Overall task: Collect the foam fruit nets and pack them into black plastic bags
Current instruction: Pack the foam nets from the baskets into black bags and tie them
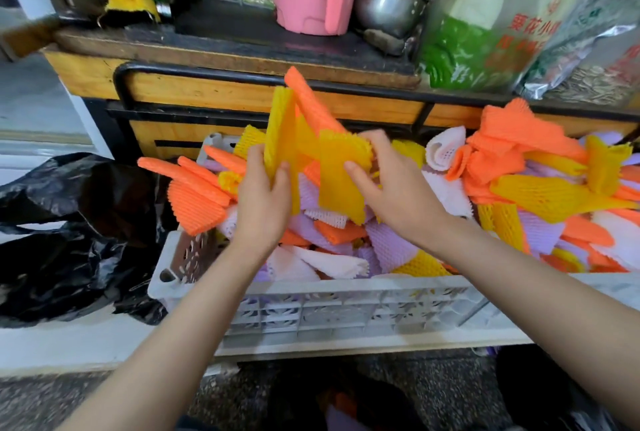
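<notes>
The foam nets lie heaped in a white crate in the middle of the scene, orange, yellow, purple and white mixed, and more spill to the far right. The left hand grips a bunch of yellow and orange nets, held upright above the crate. The right hand, close beside it, pinches a yellow net between thumb and fingers. These nets look very light, soft and springy. They should squash flat without harm and bulge back when let go, and the meshed surface should give a good hold. A grip across the middle of a stacked bunch would likely stop loose ones sliding out. The black bag lies crumpled at the left, near the crate; whether its mouth is open I cannot tell.
</notes>
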A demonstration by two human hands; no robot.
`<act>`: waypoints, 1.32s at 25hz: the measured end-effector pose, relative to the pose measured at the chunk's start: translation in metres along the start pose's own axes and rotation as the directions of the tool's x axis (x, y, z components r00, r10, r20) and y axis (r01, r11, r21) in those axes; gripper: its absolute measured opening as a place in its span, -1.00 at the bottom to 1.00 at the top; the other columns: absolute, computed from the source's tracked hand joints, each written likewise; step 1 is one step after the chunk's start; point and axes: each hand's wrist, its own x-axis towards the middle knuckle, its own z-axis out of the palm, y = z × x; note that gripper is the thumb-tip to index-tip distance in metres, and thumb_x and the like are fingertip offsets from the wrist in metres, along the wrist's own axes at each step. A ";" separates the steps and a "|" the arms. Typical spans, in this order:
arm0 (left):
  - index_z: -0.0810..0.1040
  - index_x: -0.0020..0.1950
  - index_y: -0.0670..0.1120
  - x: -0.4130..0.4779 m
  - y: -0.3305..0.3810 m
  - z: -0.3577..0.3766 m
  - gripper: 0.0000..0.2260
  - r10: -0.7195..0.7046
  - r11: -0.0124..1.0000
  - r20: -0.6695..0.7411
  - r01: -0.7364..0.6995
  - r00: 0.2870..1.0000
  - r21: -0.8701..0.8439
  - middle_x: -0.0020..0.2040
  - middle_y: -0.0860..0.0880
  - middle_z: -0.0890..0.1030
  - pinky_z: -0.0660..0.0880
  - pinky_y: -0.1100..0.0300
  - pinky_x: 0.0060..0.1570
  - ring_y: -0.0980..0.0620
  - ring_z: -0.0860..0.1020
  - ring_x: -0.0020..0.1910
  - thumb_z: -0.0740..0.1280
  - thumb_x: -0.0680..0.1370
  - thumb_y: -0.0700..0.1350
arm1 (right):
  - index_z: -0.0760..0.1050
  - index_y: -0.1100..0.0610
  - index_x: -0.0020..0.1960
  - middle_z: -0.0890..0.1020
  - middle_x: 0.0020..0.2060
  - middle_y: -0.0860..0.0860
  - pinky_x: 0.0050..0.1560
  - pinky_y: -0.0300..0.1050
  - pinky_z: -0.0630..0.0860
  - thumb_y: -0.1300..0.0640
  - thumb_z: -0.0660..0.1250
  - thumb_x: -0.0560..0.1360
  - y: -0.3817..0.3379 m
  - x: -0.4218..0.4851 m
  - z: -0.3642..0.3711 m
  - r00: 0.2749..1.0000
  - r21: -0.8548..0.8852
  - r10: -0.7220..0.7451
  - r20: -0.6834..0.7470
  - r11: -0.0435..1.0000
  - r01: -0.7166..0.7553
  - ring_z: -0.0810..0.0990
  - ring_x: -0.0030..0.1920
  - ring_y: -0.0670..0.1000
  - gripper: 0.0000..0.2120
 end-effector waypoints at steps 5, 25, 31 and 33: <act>0.43 0.33 -0.06 -0.025 -0.002 -0.001 -0.44 -0.230 0.788 0.255 0.333 0.939 -0.517 0.26 -0.07 0.55 0.40 -0.03 0.27 -0.04 0.50 0.26 0.26 0.46 0.26 | 0.34 0.01 0.38 0.50 0.12 -0.03 -0.12 0.01 0.50 -0.02 0.12 0.61 -0.010 -0.033 0.013 0.972 -0.197 -0.104 0.211 0.969 0.147 0.53 0.04 0.05 -0.64; 0.32 0.38 -0.03 -0.041 -0.010 -0.027 -0.56 -0.241 0.785 0.271 0.351 0.932 -0.510 0.29 0.00 0.51 0.44 0.05 0.26 0.08 0.50 0.25 0.29 0.55 0.06 | 0.26 -0.03 -0.30 0.39 -0.54 -0.15 -0.38 -0.22 0.21 0.13 0.33 0.52 -0.029 0.009 0.041 0.967 0.208 0.112 0.228 0.965 -0.161 0.31 -0.48 -0.19 -0.69; 0.31 0.19 0.00 -0.027 -0.026 -0.051 -0.61 -0.316 0.890 -0.026 0.288 0.948 -0.353 0.01 0.11 0.52 0.51 0.18 -0.01 0.12 0.53 0.01 0.42 0.47 -0.16 | 0.30 0.18 0.36 0.46 0.23 0.02 0.22 -0.20 0.36 0.07 0.25 0.57 -0.011 0.040 0.056 0.982 0.050 0.118 0.146 0.991 -0.127 0.45 0.19 -0.05 -0.59; 0.33 0.19 0.01 -0.025 -0.031 -0.056 -0.64 -0.295 0.911 -0.039 0.269 0.955 -0.314 -0.01 0.16 0.51 0.49 0.25 -0.07 0.20 0.52 -0.02 0.41 0.49 -0.10 | 0.14 0.23 0.47 0.30 0.41 0.15 0.39 -0.10 0.20 0.05 0.23 0.58 0.018 0.057 0.055 0.978 -0.179 0.168 0.125 0.973 -0.144 0.27 0.41 0.07 -0.45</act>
